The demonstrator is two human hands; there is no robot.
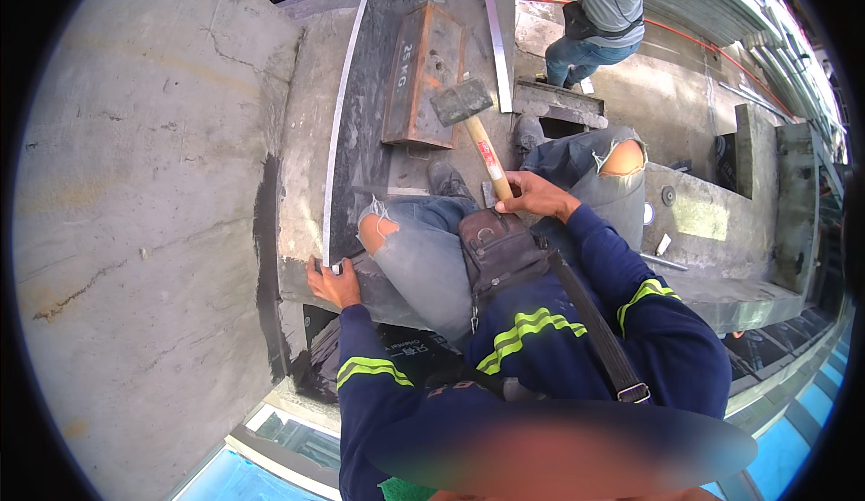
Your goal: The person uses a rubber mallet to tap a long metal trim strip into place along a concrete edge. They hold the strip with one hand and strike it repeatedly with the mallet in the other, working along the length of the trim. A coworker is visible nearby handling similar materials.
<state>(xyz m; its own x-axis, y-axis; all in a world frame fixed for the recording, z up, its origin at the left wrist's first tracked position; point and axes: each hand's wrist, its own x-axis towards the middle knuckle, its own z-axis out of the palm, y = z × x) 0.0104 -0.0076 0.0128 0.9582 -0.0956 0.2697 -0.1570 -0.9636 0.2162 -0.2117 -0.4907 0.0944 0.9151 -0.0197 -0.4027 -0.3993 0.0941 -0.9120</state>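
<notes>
My right hand [533,193] clenched round hammer [475,128], head raised at twelve o'clock. Left hand [330,282] pinches metal strip [343,113] end at nine. Striking step, I judge; next blow needs steady aim.

The person wears a dark navy long-sleeved shirt [577,339] with yellow-green reflective stripes on both sleeves and the chest, faded grey jeans [423,258] ripped at both knees, dark work shoes [446,177], and a dark cross-body pouch [500,249] on a strap.
</notes>
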